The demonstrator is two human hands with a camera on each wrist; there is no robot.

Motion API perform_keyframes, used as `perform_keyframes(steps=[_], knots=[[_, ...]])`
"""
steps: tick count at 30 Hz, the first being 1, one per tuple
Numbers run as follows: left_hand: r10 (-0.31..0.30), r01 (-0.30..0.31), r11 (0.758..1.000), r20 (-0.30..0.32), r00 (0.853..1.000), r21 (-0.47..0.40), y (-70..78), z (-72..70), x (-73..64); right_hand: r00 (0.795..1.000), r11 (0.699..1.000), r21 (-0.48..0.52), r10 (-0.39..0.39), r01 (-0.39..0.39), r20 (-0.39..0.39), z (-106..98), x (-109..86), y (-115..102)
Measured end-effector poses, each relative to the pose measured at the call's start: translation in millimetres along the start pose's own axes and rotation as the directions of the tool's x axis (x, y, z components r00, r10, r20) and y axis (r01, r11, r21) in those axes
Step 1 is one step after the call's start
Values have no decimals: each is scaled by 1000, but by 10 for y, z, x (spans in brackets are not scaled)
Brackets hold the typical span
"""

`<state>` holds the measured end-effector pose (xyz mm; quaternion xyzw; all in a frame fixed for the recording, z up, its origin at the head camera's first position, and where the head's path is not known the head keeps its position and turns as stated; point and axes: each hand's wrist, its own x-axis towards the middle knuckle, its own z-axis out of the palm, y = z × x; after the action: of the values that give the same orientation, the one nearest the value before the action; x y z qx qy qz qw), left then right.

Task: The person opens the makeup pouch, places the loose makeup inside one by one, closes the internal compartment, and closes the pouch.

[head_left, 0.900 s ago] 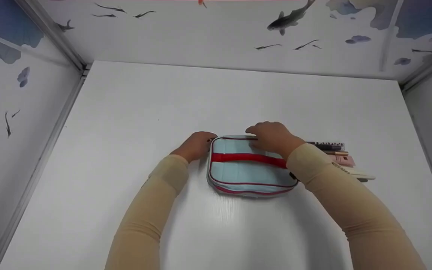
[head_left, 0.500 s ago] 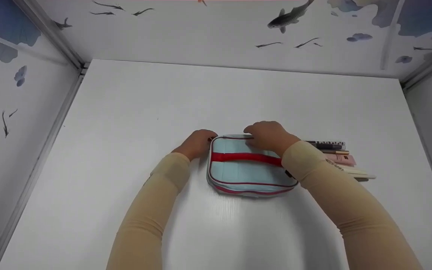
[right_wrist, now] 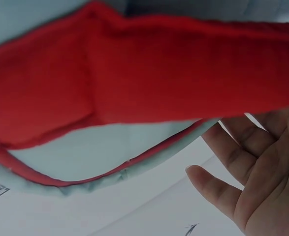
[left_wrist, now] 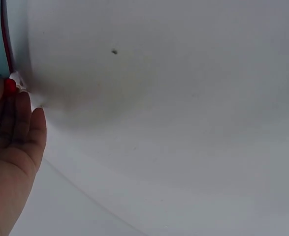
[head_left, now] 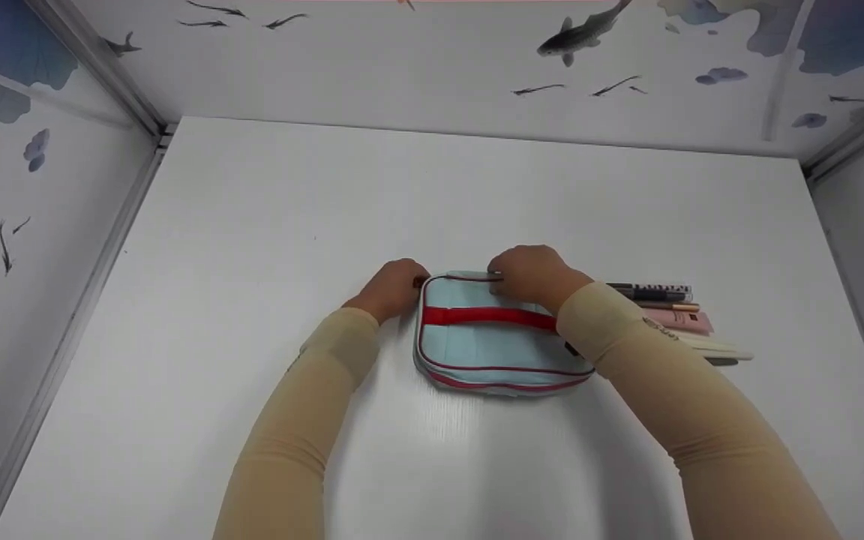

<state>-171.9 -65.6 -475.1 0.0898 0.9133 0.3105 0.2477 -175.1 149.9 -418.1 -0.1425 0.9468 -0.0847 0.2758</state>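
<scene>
A light-blue cosmetic bag [head_left: 492,349] with dark red piping and a red strap handle [head_left: 488,316] lies flat on the white table. My left hand [head_left: 394,289] is at its far left corner. In the left wrist view, the thumb and fingers of my left hand [left_wrist: 16,142] pinch the bag's edge by a small red tab [left_wrist: 10,86]. My right hand [head_left: 537,276] grips the far edge, thumb side over the lid. In the right wrist view, the fingertips of my right hand [right_wrist: 262,167] go out of sight behind the bag; the little finger stands apart.
Right of the bag, partly behind my right sleeve, lie several slim cosmetics: a dark pen with a spotted end [head_left: 661,289], a pink tube [head_left: 679,321] and pale sticks [head_left: 721,348]. White panels with painted fish [head_left: 582,34] border the table [head_left: 252,202].
My right hand has shifted slightly left along the bag's far edge, its fingers now more bent. The left hand has barely moved; the bag stays in place.
</scene>
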Motion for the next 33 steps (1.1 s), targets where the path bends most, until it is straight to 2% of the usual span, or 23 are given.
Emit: perform_keyframes(steps=[5,12,19,26,33], knots=[[32,-32,999,-18,999,13,-15,-5,0,1000,1000,-20,-3,3,3,12,36,-2],[30,-30,1000,-42,999,2,-18,-7,-12,1000,996,-87,-20,21,16,24,85,-10],[87,-84,996,-71,994,41,-39,14,-15,998,985,-161,-47,55,52,11,115,-23],[51,-49,998,-45,998,51,-33,16,-37,997,981,-187,-45,55,56,15,111,-47],[54,-51,996,-44,998,67,-78,25,-121,997,977,-211,-26,40,69,40,141,-60]])
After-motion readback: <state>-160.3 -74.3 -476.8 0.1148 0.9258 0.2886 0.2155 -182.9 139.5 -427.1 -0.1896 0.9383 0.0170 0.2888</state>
